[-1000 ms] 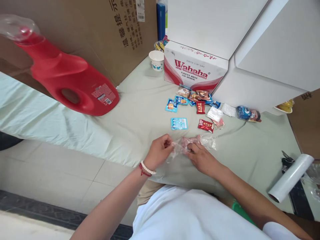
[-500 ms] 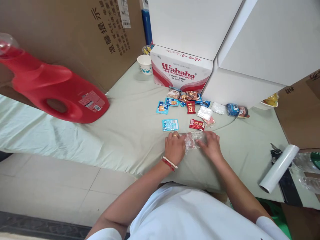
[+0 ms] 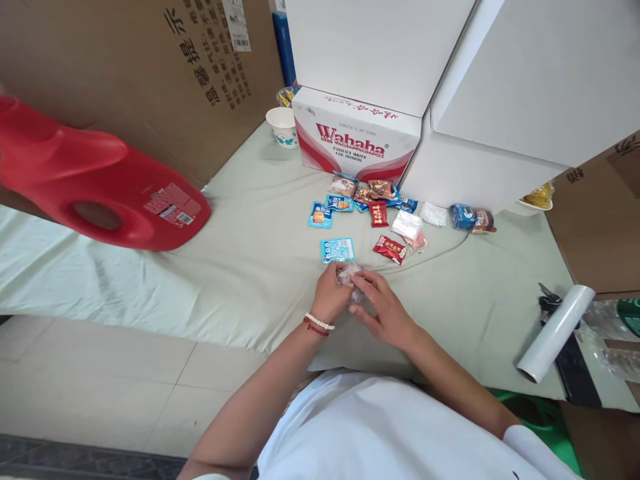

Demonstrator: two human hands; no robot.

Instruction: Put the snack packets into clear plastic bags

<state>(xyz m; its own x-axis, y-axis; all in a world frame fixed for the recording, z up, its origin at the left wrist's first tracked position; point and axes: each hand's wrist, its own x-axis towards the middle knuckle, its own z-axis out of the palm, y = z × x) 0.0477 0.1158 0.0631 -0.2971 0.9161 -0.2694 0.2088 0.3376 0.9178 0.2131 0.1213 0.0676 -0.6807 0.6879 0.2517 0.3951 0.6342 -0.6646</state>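
Observation:
My left hand [image 3: 330, 293] and my right hand [image 3: 383, 308] meet over a small bundle in clear plastic wrap [image 3: 349, 275] on the pale green cloth [image 3: 250, 267]. The left fingers are curled round the bundle. Fingers of the right hand press against it from the right. A pinkish snack shows faintly inside the wrap. Just beyond lie a light blue snack packet [image 3: 337, 250] and a red snack packet [image 3: 390, 248].
Several more snack packets [image 3: 370, 200] lie before a Wahaha box [image 3: 355, 140] and white boxes [image 3: 480, 100]. A red detergent jug [image 3: 100, 193] lies at left, a paper cup [image 3: 281, 125] behind. A cling film roll [image 3: 555, 333] and scissors [image 3: 550, 300] are at right.
The wrapped snack, earlier stretched flat between both hands, is now gathered into a small bundle. Both hands have come together over it.

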